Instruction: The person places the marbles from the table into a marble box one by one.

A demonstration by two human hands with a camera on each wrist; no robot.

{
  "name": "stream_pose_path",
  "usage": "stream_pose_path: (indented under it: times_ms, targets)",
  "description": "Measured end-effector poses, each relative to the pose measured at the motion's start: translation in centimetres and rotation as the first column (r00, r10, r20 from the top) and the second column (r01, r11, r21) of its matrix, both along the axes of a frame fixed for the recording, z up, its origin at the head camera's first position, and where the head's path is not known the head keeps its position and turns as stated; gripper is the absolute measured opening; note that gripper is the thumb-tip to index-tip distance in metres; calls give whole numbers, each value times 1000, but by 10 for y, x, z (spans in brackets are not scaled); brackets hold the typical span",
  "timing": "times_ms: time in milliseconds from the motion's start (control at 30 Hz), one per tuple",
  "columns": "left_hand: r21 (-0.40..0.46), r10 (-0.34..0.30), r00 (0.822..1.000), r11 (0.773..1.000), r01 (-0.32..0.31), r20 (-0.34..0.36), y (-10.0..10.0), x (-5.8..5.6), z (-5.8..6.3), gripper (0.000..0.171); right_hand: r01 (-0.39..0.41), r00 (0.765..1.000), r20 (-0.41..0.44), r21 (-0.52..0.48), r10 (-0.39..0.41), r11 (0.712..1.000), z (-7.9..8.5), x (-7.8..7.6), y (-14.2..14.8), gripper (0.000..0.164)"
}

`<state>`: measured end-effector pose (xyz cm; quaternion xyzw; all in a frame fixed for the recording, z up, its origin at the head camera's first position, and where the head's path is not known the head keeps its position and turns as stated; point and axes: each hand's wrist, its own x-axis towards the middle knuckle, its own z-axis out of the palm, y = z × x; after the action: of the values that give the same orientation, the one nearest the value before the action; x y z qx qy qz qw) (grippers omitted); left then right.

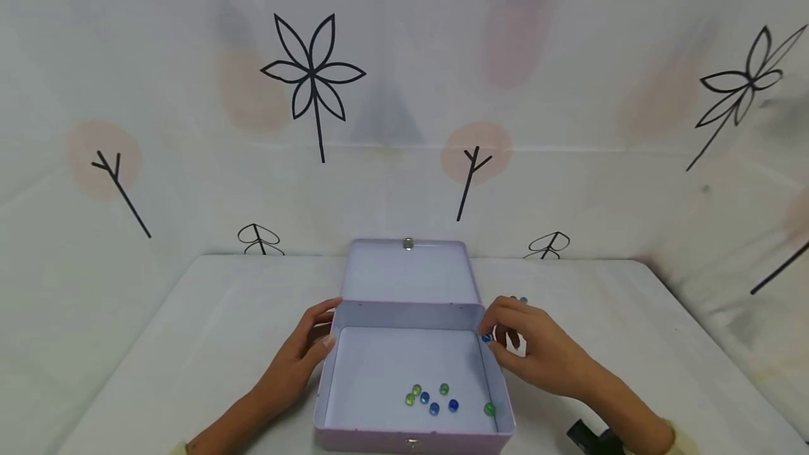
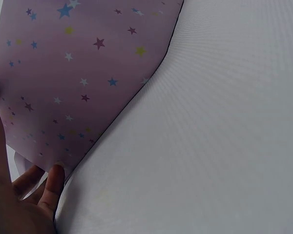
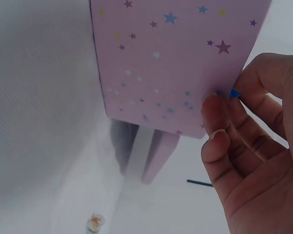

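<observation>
An open lilac tin box (image 1: 413, 441) stands on the white table, its hinged lid (image 1: 411, 272) tipped back. At its rear left corner my left hand (image 1: 297, 357) holds the wall, thumb at the rim and fingertips on the star-printed outside (image 2: 88, 63). Between thumb and forefinger my right hand (image 1: 543, 353) pinches a blue marble (image 1: 486, 337) at the right wall's rim; the right wrist view shows only a bit of the marble (image 3: 234, 93). Inside the box lie several green and blue marbles, among them a dark blue marble (image 1: 454, 405) and a green marble (image 1: 489, 409).
Beyond my right hand, a small bluish ball (image 1: 523, 300) shows on the table. A clear marble with orange inside (image 3: 94, 223) lies on the white surface in the right wrist view. A black object (image 1: 594, 437) sits by the right forearm. White patterned cloth hangs behind.
</observation>
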<state>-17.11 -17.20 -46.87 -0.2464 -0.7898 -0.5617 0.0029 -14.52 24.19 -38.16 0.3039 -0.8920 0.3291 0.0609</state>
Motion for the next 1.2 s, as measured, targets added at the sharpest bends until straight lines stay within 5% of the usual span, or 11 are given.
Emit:
stream_pose_path:
  times_ms: [500,1200]
  targets:
    - [-7,11,1000,1000,-11,-4,-4,2,-1,54,-37,999,-8,-32,37,999,-6,0,-3,40]
    - [-2,1,1000,1000,-1,-5,0,2,-1,53,106,986,-123,-33,-110,994,-18,-24,27,39]
